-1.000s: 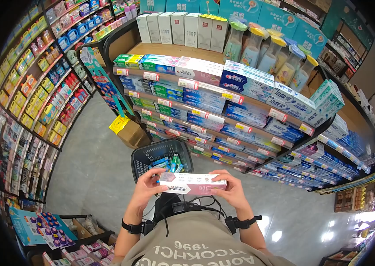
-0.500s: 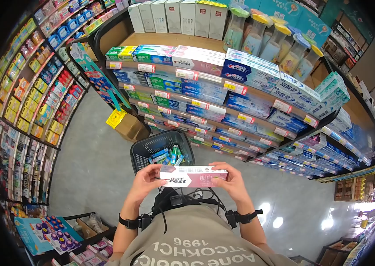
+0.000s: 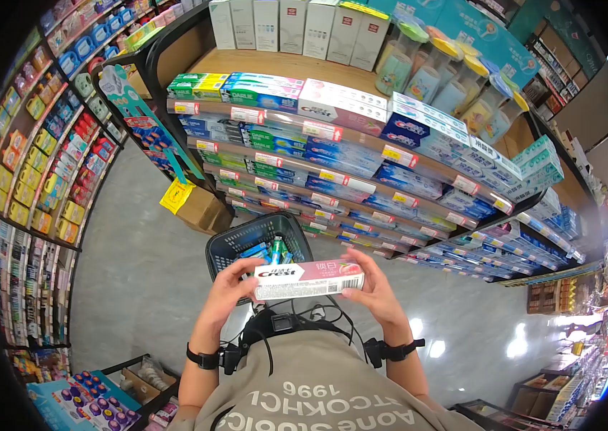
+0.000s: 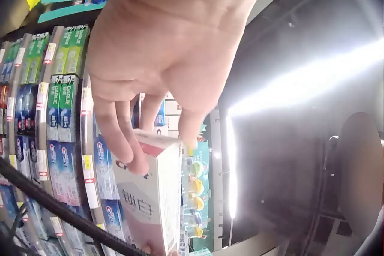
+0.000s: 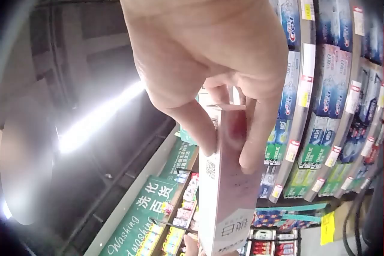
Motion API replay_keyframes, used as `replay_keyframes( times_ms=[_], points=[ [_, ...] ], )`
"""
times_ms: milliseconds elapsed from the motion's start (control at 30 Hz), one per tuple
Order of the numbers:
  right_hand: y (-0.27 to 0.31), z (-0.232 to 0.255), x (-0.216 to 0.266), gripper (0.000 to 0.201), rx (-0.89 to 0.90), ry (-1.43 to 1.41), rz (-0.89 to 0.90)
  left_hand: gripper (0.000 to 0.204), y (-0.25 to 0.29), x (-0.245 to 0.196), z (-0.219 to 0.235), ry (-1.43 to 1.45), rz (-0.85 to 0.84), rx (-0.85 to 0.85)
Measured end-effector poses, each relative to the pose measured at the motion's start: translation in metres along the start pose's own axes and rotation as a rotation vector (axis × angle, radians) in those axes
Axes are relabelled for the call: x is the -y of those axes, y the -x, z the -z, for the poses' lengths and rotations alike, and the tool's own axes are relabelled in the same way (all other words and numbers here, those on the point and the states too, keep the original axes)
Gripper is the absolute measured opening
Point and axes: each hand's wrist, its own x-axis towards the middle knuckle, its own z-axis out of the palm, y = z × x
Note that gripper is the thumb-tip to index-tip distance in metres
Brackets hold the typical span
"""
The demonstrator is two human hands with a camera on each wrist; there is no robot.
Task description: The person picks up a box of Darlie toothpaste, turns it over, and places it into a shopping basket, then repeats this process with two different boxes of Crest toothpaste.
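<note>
A white and pink Crest toothpaste box [image 3: 309,279] is held level in front of the person's body, its printed lower side with a barcode facing the head camera. The left hand [image 3: 230,287] grips one end of it, thumb against fingers; in the left wrist view that hand [image 4: 165,58] pinches the box [image 4: 150,196]. At the other end the right hand [image 3: 376,293] holds it the same way, and the right wrist view shows this hand [image 5: 210,46] with thumb and fingers on either side of the box [image 5: 231,178].
Beyond the hands, a dark basket [image 3: 219,241] with several blue and green packs stands on the floor [image 3: 128,251]. A shelf unit [image 3: 296,118] of toothpaste boxes rises ahead, a brown carton [image 3: 205,211] beside it. More stocked shelves [image 3: 38,158] line the left.
Both hands have turned the box, so the long side with small print and barcode now shows. The head view has shifted slightly relative to the shelves.
</note>
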Motion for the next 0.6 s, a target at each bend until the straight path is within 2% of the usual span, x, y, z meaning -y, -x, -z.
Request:
replay_keyframes(
  times_ms=[100,133,333,400,533,600],
  points=[
    [-0.016,-0.021,0.005,0.066,-0.039,-0.013,-0.092,0.038,0.004,-0.008,0.023,-0.057,-0.040,0.060],
    [-0.022,-0.030,0.008,0.064,-0.055,-0.027,-0.128,0.037,0.004,-0.010,0.032,-0.079,-0.015,0.061],
    [-0.050,-0.062,0.006,0.042,-0.032,0.369,-0.261,0.041,-0.005,-0.009,0.096,-0.138,0.157,0.079],
    [-0.057,-0.077,-0.004,0.039,-0.065,0.351,-0.237,0.046,-0.009,-0.007,0.112,-0.140,0.203,0.070],
    [-0.066,-0.108,-0.008,0.034,-0.145,0.336,-0.314,0.049,-0.005,-0.032,0.116,-0.066,0.183,0.103],
    [-0.072,-0.121,-0.006,0.037,-0.167,0.418,-0.364,0.052,-0.001,-0.041,0.121,-0.004,0.148,0.131]
  ],
)
